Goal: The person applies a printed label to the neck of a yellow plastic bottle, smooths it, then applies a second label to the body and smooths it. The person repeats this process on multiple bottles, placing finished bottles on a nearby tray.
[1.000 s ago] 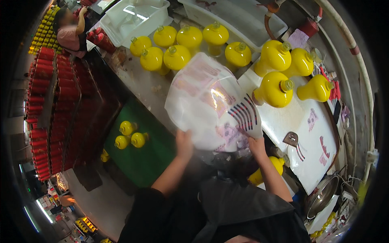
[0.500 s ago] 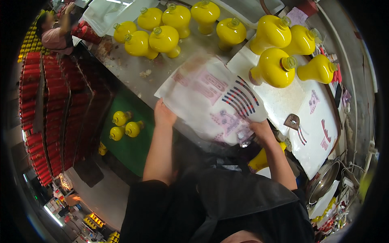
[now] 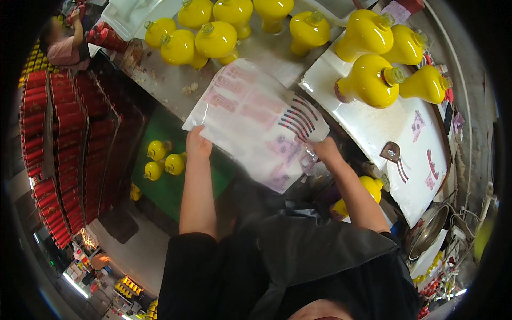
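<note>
Between my hands is a white decal sheet (image 3: pixel 245 125) printed with pink-purple patches and a row of dark curved strips. My left hand (image 3: pixel 198 143) pinches its left edge, thumb on top. At the right edge, beside the strips, my right hand (image 3: pixel 326 151) grips it. The sheet is held tilted over the table's near edge. Beyond its far edge stand several glossy yellow bottles, the closest being a bottle (image 3: pixel 216 40) with a clear neck. Below my right forearm another yellow bottle (image 3: pixel 368 191) lies partly hidden.
A white board (image 3: pixel 410 186) on the right carries loose decals and a small brown scraper-like piece (image 3: pixel 390 152); yellow bottles (image 3: pixel 370 82) rest at its far end. Three yellow bottles (image 3: pixel 175 164) sit on a green surface at left. Stacked red boxes (image 3: pixel 69 101) and a person (image 3: pixel 66 45) are farther left.
Both hands have moved left with the sheet, which now lies flatter to view and less blurred. The bottle under my right forearm shows more.
</note>
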Tool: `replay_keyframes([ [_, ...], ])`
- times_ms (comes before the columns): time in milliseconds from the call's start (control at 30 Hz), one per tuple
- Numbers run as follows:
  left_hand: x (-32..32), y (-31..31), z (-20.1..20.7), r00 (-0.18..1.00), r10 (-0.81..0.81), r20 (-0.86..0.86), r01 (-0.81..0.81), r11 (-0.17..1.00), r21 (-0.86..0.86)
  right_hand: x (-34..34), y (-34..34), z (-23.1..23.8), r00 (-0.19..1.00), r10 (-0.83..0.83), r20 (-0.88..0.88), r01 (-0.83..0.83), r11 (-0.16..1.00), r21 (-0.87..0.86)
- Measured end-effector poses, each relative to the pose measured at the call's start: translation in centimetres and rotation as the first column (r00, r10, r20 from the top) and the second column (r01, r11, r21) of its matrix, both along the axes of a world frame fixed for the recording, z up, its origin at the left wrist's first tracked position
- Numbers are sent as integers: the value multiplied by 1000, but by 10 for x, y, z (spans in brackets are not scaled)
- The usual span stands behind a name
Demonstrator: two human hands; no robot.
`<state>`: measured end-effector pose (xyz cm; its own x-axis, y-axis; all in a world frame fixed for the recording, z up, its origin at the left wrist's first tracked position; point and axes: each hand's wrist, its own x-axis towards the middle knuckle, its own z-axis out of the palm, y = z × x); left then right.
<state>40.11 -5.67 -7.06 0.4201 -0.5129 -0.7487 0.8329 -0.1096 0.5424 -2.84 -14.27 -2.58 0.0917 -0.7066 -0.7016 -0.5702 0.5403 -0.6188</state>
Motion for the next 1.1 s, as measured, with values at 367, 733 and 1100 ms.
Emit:
replay_keyframes([
  [367,-3,-8,26,989,-117,84,110,990,92,-20,-18,12,994,24,-109,-21,999,32],
  [733,3,-19,42,788,-404,464,301,911,282,-38,4,13,972,-221,77,211,970,121],
  [1100,-134,-2,84,-441,-313,841,567,630,531,-37,62,10,908,-415,53,406,905,131],
])
